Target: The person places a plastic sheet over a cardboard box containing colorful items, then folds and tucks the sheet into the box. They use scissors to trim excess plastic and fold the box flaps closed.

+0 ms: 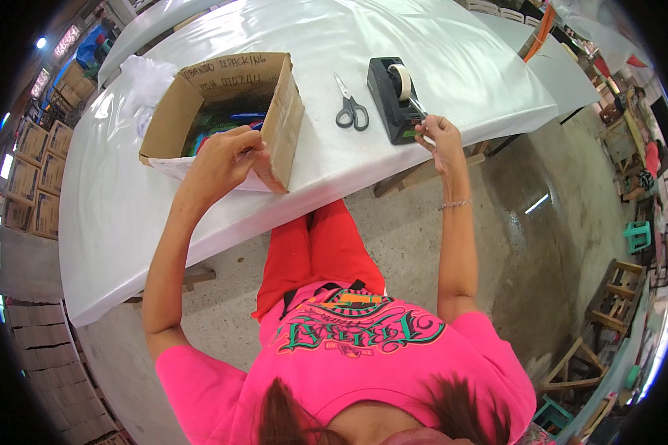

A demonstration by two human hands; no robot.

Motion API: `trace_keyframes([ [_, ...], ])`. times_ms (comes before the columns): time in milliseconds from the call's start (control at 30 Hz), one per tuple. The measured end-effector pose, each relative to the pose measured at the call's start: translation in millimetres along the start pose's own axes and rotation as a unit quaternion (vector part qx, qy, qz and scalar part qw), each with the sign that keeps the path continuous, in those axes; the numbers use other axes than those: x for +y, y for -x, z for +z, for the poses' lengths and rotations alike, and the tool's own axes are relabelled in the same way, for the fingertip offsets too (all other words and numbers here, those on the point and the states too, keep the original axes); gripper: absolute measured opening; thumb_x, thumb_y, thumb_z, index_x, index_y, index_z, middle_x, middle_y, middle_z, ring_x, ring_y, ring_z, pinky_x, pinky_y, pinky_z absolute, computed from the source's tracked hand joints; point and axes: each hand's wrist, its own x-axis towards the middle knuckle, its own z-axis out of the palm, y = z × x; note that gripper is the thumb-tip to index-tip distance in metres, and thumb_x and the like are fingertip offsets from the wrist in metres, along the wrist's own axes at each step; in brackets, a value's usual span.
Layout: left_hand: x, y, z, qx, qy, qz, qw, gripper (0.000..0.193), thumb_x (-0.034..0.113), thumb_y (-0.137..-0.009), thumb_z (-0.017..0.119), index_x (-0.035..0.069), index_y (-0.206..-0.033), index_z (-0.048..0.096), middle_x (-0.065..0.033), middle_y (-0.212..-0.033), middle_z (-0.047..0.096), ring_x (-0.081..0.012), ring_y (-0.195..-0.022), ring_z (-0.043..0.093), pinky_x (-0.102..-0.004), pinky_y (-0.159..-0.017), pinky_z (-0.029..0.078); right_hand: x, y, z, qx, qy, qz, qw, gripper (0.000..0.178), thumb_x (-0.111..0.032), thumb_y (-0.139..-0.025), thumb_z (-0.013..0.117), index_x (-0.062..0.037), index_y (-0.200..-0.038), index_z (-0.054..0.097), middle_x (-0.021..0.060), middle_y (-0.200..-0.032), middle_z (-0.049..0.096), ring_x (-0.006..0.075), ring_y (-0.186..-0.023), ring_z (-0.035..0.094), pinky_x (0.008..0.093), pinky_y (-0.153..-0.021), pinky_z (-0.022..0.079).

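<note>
An open cardboard box stands near the table's front edge, with colourful items inside, too shaded to name. My left hand is closed at the box's near rim, fingers curled; whatever they hold, if anything, is hidden. To the right, a black tape dispenser carries a roll of pale tape. My right hand pinches the tape's end at the dispenser's near right side, and a short clear stretch runs back toward the roll. Black-handled scissors lie between box and dispenser, untouched, blades pointing away.
White sheeting covers the table. Crumpled clear plastic sits at the box's left. Stacked cartons line the far left. Off to the right are a green stool, a wooden crate and wet concrete floor.
</note>
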Motion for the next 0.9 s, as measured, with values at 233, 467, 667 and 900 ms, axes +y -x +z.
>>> trace_keyframes([
  [233, -7, -3, -5, -0.024, 0.016, 0.002, 1.0, 0.012, 0.003, -0.077, 0.065, -0.006, -0.082, 0.058, -0.0136, -0.076, 0.06, -0.0237, -0.072, 0.061, -0.034, -0.065, 0.047, 39, 16, -16, 0.004, 0.106, -0.025, 0.994, 0.015, -0.013, -0.094, 0.054, -0.0015, -0.084, 0.053, 0.0059, -0.075, 0.059, 0.0142, -0.065, 0.061, 0.0265, -0.062, 0.053],
  [467, -16, -5, 0, -0.008, 0.111, -0.057, 0.992, 0.015, 0.008, -0.078, 0.069, -0.003, -0.074, 0.059, -0.0038, -0.072, 0.061, -0.0097, -0.068, 0.051, -0.0243, -0.064, 0.043, 62, 34, -15, -0.024, 0.284, -0.118, 0.951, 0.012, -0.014, -0.093, 0.053, -0.0029, -0.089, 0.052, 0.0021, -0.075, 0.056, 0.0093, -0.066, 0.05, 0.0243, -0.061, 0.044],
  [667, -15, -4, 6, 0.009, 0.123, -0.069, 0.99, 0.012, 0.007, -0.08, 0.068, -0.003, -0.079, 0.062, -0.0025, -0.074, 0.062, -0.0083, -0.07, 0.053, -0.0242, -0.065, 0.044, 15, 66, 105, -0.307, 0.134, -0.217, 0.917, 0.019, -0.016, -0.091, 0.061, 0.0002, -0.09, 0.052, 0.0052, -0.078, 0.056, 0.011, -0.072, 0.052, 0.0262, -0.067, 0.045],
  [900, -15, -3, 7, 0.009, 0.103, -0.084, 0.991, 0.011, 0.007, -0.08, 0.069, -0.002, -0.08, 0.063, -0.003, -0.076, 0.064, -0.0089, -0.073, 0.057, -0.0255, -0.068, 0.047, 5, 72, 164, -0.432, 0.118, -0.289, 0.846, 0.019, -0.015, -0.084, 0.068, 0.0001, -0.086, 0.057, 0.0032, -0.075, 0.055, 0.0123, -0.072, 0.049, 0.0269, -0.069, 0.043],
])
